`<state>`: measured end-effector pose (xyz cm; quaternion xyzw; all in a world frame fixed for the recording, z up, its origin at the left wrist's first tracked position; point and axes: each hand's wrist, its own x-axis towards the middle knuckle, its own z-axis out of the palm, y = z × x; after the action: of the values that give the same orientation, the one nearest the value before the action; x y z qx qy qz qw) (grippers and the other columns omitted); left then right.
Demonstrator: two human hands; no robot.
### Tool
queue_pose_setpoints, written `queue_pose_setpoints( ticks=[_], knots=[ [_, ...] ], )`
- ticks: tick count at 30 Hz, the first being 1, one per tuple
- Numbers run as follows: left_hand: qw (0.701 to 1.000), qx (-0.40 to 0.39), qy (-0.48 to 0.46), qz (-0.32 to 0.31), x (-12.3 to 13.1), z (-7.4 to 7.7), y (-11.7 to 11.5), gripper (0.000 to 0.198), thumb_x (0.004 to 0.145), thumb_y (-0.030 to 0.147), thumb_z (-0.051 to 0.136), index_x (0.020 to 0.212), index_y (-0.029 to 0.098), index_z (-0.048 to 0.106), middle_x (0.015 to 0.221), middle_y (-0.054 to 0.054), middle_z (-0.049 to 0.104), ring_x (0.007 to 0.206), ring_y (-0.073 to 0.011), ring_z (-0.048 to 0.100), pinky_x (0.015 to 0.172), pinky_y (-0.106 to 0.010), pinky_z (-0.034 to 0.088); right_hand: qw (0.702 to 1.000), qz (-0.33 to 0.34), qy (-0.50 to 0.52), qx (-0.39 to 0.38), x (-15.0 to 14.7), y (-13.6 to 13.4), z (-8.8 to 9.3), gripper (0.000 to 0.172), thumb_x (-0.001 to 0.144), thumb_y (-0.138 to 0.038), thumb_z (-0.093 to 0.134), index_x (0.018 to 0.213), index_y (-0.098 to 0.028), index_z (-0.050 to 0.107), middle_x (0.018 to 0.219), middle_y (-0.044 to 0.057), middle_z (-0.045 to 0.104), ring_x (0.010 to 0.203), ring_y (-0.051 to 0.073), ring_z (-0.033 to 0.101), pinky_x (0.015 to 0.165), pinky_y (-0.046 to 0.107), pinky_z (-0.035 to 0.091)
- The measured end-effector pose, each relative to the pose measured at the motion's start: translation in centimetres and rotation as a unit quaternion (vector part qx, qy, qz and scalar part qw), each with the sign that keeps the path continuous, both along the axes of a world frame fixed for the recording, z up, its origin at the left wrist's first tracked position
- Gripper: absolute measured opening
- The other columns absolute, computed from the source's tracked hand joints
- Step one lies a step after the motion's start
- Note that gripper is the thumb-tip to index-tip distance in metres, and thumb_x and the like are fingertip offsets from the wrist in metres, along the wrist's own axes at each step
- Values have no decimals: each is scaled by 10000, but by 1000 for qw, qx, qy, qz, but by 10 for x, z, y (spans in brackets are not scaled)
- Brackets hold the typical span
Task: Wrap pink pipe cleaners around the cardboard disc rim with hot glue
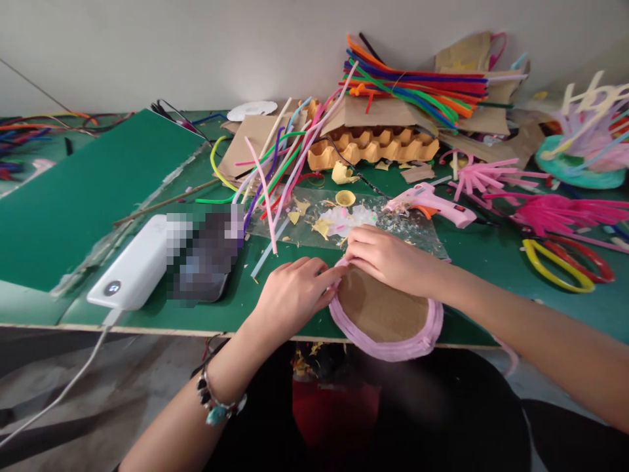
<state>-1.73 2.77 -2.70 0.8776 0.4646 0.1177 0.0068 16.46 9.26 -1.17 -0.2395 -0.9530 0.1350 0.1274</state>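
Observation:
A round cardboard disc (pixel 383 311) ringed with pink pipe cleaner (pixel 393 347) lies at the front edge of the green table (pixel 98 190). My left hand (pixel 295 292) pinches the pink rim at the disc's upper left, fingers closed on it. My right hand (pixel 388 259) presses down on the rim at the disc's top, fingers curled over the pink pipe cleaner. The two hands almost touch each other.
A pink glue gun (pixel 432 203) lies just behind my right hand on a clear plastic sheet (pixel 393 226). A white power bank (pixel 132 265) and a blurred phone sit left. Loose pipe cleaners (pixel 275 170), an egg carton (pixel 373 147) and a coloured bundle (pixel 417 82) crowd the back.

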Motion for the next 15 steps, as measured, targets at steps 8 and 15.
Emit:
queue_pose_setpoints(
  ticks=[8, 15],
  knots=[
    [999, -52, 3, 2, 0, 2, 2, 229, 807, 265, 531, 1019, 221, 604, 835, -6, 626, 783, -153, 597, 619, -240, 466, 1000, 8, 1, 5, 1, 3, -1, 257, 872, -168, 394, 743, -106, 608, 769, 66, 499, 761, 149, 466, 708, 288, 410],
    [993, -110, -39, 21, 0, 6, 12, 259, 809, 278, 519, 1043, 200, 597, 818, -13, 647, 738, -141, 605, 603, -228, 451, 1000, 6, -13, -8, -1, 3, -2, 248, 866, -157, 401, 734, -121, 608, 776, 65, 507, 762, 148, 469, 686, 279, 413]
  ],
)
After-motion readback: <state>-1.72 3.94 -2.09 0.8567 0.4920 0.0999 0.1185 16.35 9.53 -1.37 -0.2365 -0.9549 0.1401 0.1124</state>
